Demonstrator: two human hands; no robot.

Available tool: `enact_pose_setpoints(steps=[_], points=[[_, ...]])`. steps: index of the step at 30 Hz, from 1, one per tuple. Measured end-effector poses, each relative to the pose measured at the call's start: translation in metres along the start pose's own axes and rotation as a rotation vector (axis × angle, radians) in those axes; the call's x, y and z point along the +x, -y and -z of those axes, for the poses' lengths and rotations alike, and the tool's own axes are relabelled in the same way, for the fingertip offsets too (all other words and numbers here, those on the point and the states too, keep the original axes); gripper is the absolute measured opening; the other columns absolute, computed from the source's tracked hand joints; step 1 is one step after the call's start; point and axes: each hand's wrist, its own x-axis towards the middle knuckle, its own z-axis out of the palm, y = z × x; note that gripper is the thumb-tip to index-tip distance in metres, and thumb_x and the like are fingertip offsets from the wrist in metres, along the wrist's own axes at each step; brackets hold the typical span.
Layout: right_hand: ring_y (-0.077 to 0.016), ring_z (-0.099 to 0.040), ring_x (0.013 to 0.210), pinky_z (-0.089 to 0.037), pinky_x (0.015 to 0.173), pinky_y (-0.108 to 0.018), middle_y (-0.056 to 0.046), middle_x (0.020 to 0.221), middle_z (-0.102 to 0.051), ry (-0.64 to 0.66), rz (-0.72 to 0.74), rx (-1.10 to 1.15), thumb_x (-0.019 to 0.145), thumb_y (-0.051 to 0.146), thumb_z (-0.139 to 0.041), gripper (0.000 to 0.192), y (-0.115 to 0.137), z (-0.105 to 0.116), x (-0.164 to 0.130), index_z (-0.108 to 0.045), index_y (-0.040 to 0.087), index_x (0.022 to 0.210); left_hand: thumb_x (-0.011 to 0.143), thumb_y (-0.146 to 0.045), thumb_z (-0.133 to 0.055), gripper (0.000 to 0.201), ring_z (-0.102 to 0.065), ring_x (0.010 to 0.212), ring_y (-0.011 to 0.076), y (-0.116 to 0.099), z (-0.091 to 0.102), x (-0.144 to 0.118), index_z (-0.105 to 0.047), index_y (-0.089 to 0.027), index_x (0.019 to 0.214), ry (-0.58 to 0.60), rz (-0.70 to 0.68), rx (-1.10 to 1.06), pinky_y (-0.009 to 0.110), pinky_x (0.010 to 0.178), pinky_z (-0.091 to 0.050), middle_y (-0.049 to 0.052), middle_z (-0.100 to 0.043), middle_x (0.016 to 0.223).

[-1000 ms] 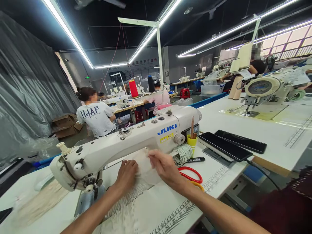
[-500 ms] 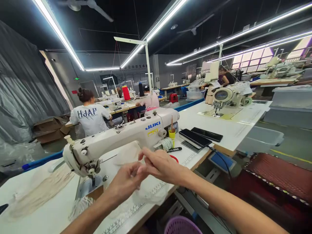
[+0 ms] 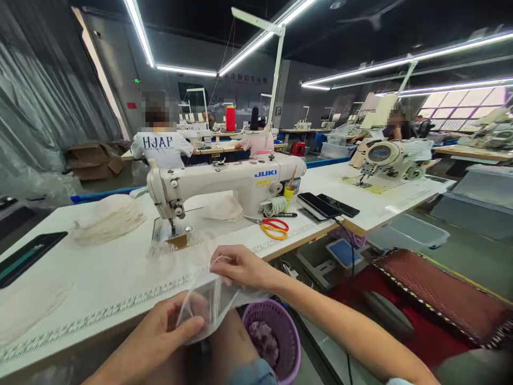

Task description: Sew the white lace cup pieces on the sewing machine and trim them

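A sheer white piece of fabric [image 3: 216, 302] with pale stitched lines is stretched between my hands, just off the table's front edge. My left hand [image 3: 172, 323] grips its lower left side between thumb and fingers. Higher up, my right hand [image 3: 240, 267] pinches the top edge. Behind them stands a white sewing machine [image 3: 208, 184], with thread ends [image 3: 164, 248] and a small brown block [image 3: 177, 242] near its needle. Red-and-orange scissors [image 3: 274, 227] lie right of the needle area.
Pale fabric stacks [image 3: 108, 219] lie on the left of the table, near a dark phone [image 3: 30, 256]. Two more phones [image 3: 316, 206] rest at the right, beside a yellow cup [image 3: 287, 198]. Below the edge is a purple basket [image 3: 294, 342]. A person [image 3: 160, 149] sits beyond.
Both hands have come down and toward me, off the table's front edge, and moved apart with the sheer fabric spread between them. My view has shifted, uncovering the scissors and basket contents.
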Motion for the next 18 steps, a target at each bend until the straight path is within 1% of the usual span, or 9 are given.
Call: enact_pose_setpoints(steps=[1, 2, 3, 4, 6, 9, 11, 14, 18], points=[[-0.0063, -0.041, 0.043, -0.032, 0.047, -0.017, 0.008, 0.049, -0.047, 0.055, 0.013, -0.117, 0.085, 0.032, -0.055, 0.017, 0.0, -0.01, 0.002, -0.056, 0.016, 0.079, 0.071, -0.043, -0.068, 0.034, -0.058, 0.086, 0.0215, 0.005, -0.003, -0.003, -0.063, -0.02, 0.096, -0.021, 0.005, -0.064, 0.031, 0.079, -0.046, 0.004, -0.066, 0.091], [-0.0073, -0.045, 0.048, -0.033, 0.051, -0.017, 0.007, 0.051, -0.049, 0.099, 0.026, -0.221, 0.084, 0.028, -0.058, 0.013, 0.0, -0.019, 0.005, -0.058, 0.016, 0.079, 0.065, -0.04, -0.073, 0.047, -0.058, 0.092, 0.0227, 0.007, -0.006, -0.005, -0.059, -0.022, 0.107, -0.06, 0.01, -0.129, 0.032, 0.082, -0.046, 0.005, -0.065, 0.099], [-0.0085, -0.048, 0.053, -0.034, 0.054, -0.018, 0.006, 0.054, -0.051, 0.125, 0.031, -0.302, 0.082, 0.025, -0.06, 0.008, 0.0, -0.027, 0.007, -0.058, 0.017, 0.081, 0.061, -0.038, -0.076, 0.059, -0.058, 0.095, 0.0234, 0.009, -0.007, -0.005, -0.055, -0.022, 0.114, -0.105, 0.029, -0.188, 0.032, 0.083, -0.046, 0.006, -0.064, 0.104], [-0.0096, -0.051, 0.057, -0.035, 0.057, -0.018, 0.006, 0.057, -0.054, 0.135, 0.027, -0.358, 0.081, 0.021, -0.062, 0.006, 0.001, -0.033, 0.01, -0.058, 0.017, 0.083, 0.059, -0.038, -0.077, 0.064, -0.059, 0.093, 0.0232, 0.009, -0.008, -0.003, -0.053, -0.021, 0.116, -0.143, 0.063, -0.227, 0.032, 0.079, -0.047, 0.007, -0.064, 0.102], [-0.011, -0.052, 0.061, -0.035, 0.06, -0.02, 0.004, 0.063, -0.058, 0.133, -0.001, -0.396, 0.08, 0.017, -0.062, 0.011, 0.001, -0.041, 0.014, -0.056, 0.018, 0.089, 0.062, -0.042, -0.074, 0.059, -0.06, 0.075, 0.0184, 0.01, -0.006, 0.001, -0.054, -0.017, 0.111, -0.18, 0.13, -0.26, 0.028, 0.067, -0.047, 0.004, -0.065, 0.084], [-0.0099, -0.05, 0.054, -0.035, 0.058, -0.02, 0.007, 0.055, -0.054, 0.146, -0.024, -0.377, 0.086, 0.02, -0.055, 0.009, -0.002, -0.043, 0.016, -0.05, 0.018, 0.093, 0.067, -0.047, -0.067, 0.043, -0.047, 0.05, 0.01, 0.015, 0.0, 0.004, -0.06, -0.014, 0.094, -0.158, 0.139, -0.199, 0.022, 0.051, -0.039, -0.005, -0.052, 0.059], [-0.008, -0.044, 0.047, -0.034, 0.055, -0.018, 0.01, 0.048, -0.048, 0.13, -0.033, -0.328, 0.088, 0.026, -0.054, 0.01, -0.006, -0.042, 0.015, -0.047, 0.018, 0.091, 0.071, -0.048, -0.062, 0.037, -0.044, 0.048, 0.0092, 0.02, 0.004, 0.001, -0.062, -0.014, 0.087, -0.122, 0.161, -0.133, 0.021, 0.049, -0.036, -0.007, -0.046, 0.053], [-0.0064, -0.038, 0.042, -0.031, 0.05, -0.017, 0.012, 0.044, -0.043, 0.087, -0.046, -0.269, 0.087, 0.032, -0.056, 0.017, -0.013, -0.041, 0.014, -0.047, 0.018, 0.083, 0.077, -0.05, -0.054, 0.039, -0.044, 0.046, 0.0094, 0.026, 0.009, -0.005, -0.062, -0.013, 0.086, -0.075, 0.225, -0.092, 0.021, 0.049, -0.036, -0.006, -0.048, 0.049], [-0.0061, -0.034, 0.043, -0.027, 0.048, -0.017, 0.01, 0.045, -0.043, 0.124, -0.064, -0.32, 0.087, 0.042, -0.054, 0.026, -0.021, -0.041, 0.017, -0.05, 0.017, 0.083, 0.078, -0.05, -0.051, 0.039, -0.041, 0.041, 0.0083, 0.03, 0.011, -0.006, -0.061, -0.013, 0.083, -0.072, 0.208, -0.108, 0.019, 0.046, -0.033, -0.006, -0.048, 0.046]])
